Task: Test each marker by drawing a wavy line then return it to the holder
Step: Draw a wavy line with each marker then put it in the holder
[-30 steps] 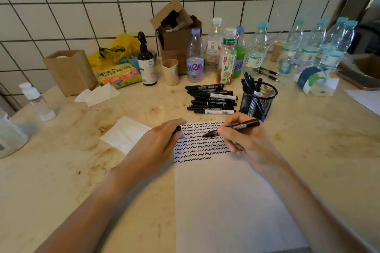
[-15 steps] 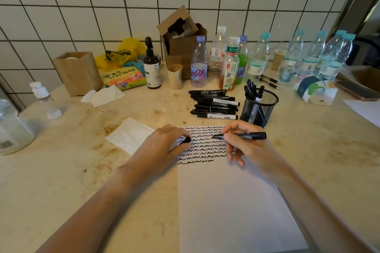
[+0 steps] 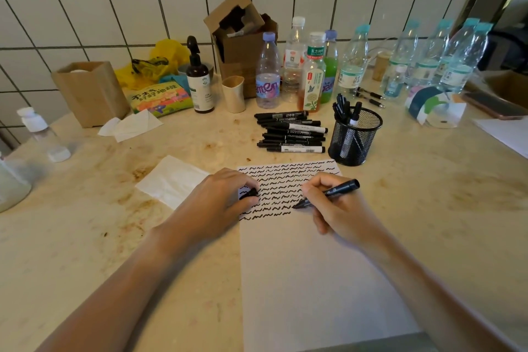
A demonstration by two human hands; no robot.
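I see the right hand (image 3: 340, 208) with its fingers (image 3: 313, 184) curled tight round a black marker (image 3: 328, 193), pinching it low on the barrel so the tip points down and to the left, resting at the right end of the lowest rows of wavy lines on the white paper (image 3: 308, 280). The marker's back end sticks up and out to the right, past the knuckles. The left hand (image 3: 220, 203) lies on the paper's left edge, its fingers bent round a small black cap (image 3: 250, 194) held between thumb and forefinger, just beside the inked rows. From where I watch, the upper part of the sheet is filled with black squiggles and the lower part is bare. Beyond the paper, on the worktop (image 3: 85, 237), a row of loose black markers (image 3: 291, 133) lies side by side, and just to their right stands the black mesh holder (image 3: 355, 137) with several markers upright in it, near the right hand but apart from it. A folded white tissue (image 3: 171, 180) lies to the left of the left hand. Plastic bottles (image 3: 268, 71) and a cardboard box (image 3: 243, 40) line the tiled wall behind.
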